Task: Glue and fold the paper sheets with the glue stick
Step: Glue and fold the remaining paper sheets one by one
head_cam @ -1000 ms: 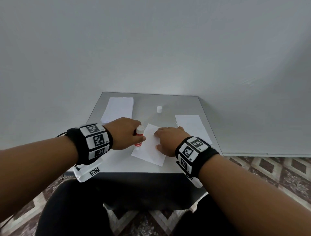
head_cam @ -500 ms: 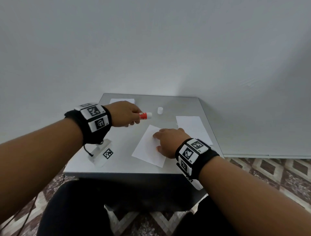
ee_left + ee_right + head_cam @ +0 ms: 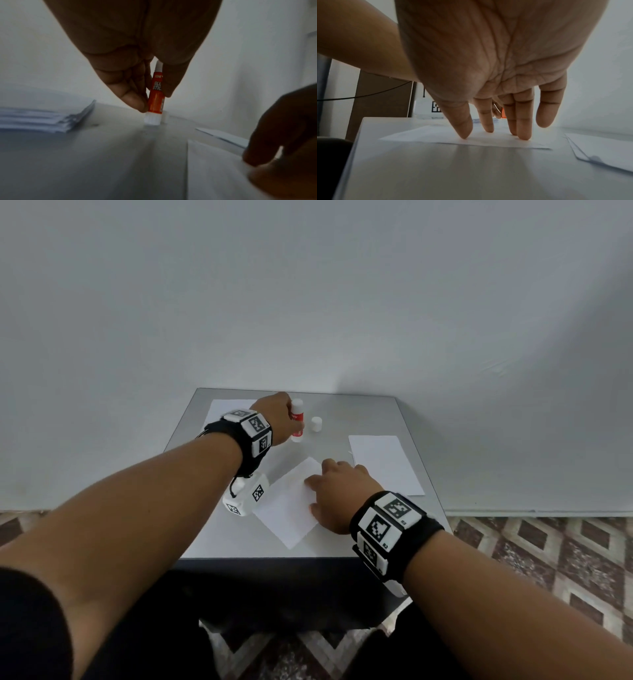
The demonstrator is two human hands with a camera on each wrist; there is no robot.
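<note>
My left hand [image 3: 279, 421] pinches a red and white glue stick [image 3: 297, 421] and holds it upright with its base on the grey table [image 3: 359, 416] at the back. The left wrist view shows the glue stick [image 3: 156, 100] between the thumb and fingertips [image 3: 135, 102], base down on the table. Its white cap [image 3: 316, 424] stands just to the right. My right hand [image 3: 337, 491] presses straight fingers [image 3: 523, 128] onto a white paper sheet [image 3: 287, 508] lying askew near the front.
A stack of white sheets [image 3: 226, 405] lies at the table's back left, seen edge-on as the stack [image 3: 42, 120] in the left wrist view. More sheets [image 3: 383, 462] lie at the right. A grey wall stands close behind; patterned floor lies below.
My left hand carried the glue stick from the sheet's left edge to the back of the table and stood it upright beside the cap. The right hand stayed on the sheet.
</note>
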